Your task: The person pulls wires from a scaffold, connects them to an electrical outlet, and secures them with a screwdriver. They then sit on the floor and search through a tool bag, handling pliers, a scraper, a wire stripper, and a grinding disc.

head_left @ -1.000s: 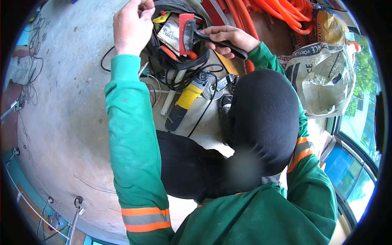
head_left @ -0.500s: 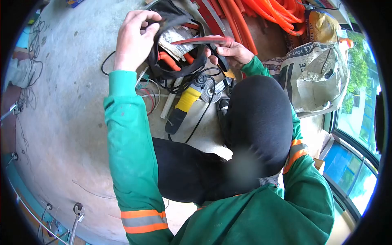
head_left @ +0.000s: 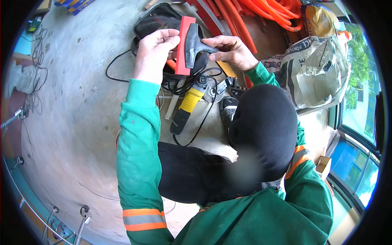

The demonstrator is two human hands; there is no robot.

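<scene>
A red rectangular hand tool with a dark handle, perhaps a float, is held up in front of me; its red block (head_left: 179,59) stands roughly upright. My right hand (head_left: 233,51) pinches the end of its dark grey handle (head_left: 192,47). At the opposite side, my left hand (head_left: 157,49) has its curled fingers against the red block's edge. Behind and below the tool lies a black tool bag (head_left: 157,20), its opening largely hidden by the tool and my left hand. A yellow-and-black angle grinder (head_left: 190,102) rests on the floor below the bag.
Red pipes (head_left: 234,24) and a coil of orange corrugated tubing (head_left: 275,14) lie beyond the bag. Paper cement sacks (head_left: 316,71) stand at the right by the window. A black cord (head_left: 204,126) loops around the grinder. My bent knee (head_left: 263,130) is close by.
The red tool has been lifted and turned from edge-on to show its block and handle. My left hand has left the bag's rim and moved right onto the tool.
</scene>
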